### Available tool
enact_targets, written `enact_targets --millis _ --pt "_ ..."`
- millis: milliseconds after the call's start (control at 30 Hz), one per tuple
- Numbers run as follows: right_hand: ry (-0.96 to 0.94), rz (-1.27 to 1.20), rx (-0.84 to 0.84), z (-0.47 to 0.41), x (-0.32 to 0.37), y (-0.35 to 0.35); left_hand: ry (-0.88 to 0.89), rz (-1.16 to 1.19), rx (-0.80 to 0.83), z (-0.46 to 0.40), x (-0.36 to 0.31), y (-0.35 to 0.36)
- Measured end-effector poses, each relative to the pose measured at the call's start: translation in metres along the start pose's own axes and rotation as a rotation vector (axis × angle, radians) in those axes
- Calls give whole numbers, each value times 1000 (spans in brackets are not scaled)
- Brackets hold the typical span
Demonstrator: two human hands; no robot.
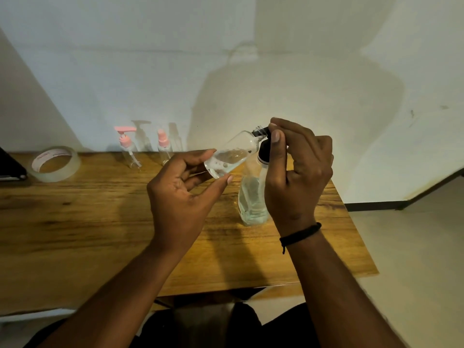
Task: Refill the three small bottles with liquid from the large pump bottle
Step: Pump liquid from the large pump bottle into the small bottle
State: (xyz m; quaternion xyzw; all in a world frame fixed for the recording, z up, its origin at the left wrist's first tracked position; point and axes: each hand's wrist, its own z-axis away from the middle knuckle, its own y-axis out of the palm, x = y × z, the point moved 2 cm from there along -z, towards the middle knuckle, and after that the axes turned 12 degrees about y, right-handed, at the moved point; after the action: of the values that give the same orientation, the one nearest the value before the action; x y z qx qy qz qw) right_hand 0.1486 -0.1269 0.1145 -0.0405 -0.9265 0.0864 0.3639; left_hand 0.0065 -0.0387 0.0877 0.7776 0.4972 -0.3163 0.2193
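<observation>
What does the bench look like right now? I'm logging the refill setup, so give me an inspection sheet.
Surface: wooden table, against a white wall.
Job's things: small bottle tilted, uncapped, mouth at the black pump head of the large pump bottle; two pink-topped bottles upright at the back.
Clutter: tape roll; dark object at left edge.
Hands: left hand holds the small bottle; right hand on the pump head.
Cables: nothing seen.
Surroundings: pale floor on the right.
</observation>
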Motion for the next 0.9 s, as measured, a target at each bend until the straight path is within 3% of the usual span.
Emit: enact_targets --millis 900 --pt "26 -90 52 7 -2 3 6 -29 6 -2 2 -4"
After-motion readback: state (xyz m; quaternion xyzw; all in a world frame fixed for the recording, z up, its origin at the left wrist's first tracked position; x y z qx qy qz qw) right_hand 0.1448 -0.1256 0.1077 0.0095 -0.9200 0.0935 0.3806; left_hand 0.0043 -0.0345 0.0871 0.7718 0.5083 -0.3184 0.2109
